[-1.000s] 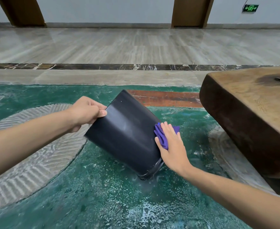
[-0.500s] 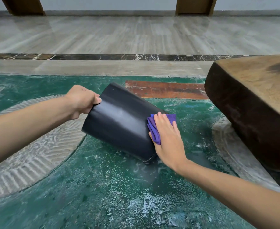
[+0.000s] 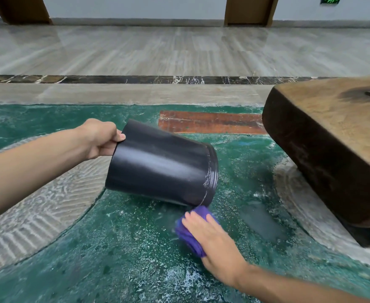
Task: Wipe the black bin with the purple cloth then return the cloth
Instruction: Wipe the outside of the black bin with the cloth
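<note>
The black bin (image 3: 162,169) is tipped on its side above the green floor, with its base pointing right. My left hand (image 3: 101,138) grips its rim at the left end, thumb on the outside. My right hand (image 3: 214,243) lies over the bunched purple cloth (image 3: 188,239) and holds it just below the bin's lower base corner, close to the floor. The cloth's top edge sits right at that corner. My right thumb is hidden under the cloth.
A big dark wooden block (image 3: 323,136) stands close on the right. The floor is glossy green (image 3: 114,259) with a pale ribbed arc (image 3: 37,206) on the left and a rust-coloured strip (image 3: 210,122) behind the bin. Grey marble floor lies beyond.
My right hand slid the cloth down the bin's side and off past the base. My left hand tipped the bin further, so its base swung up and to the right.
</note>
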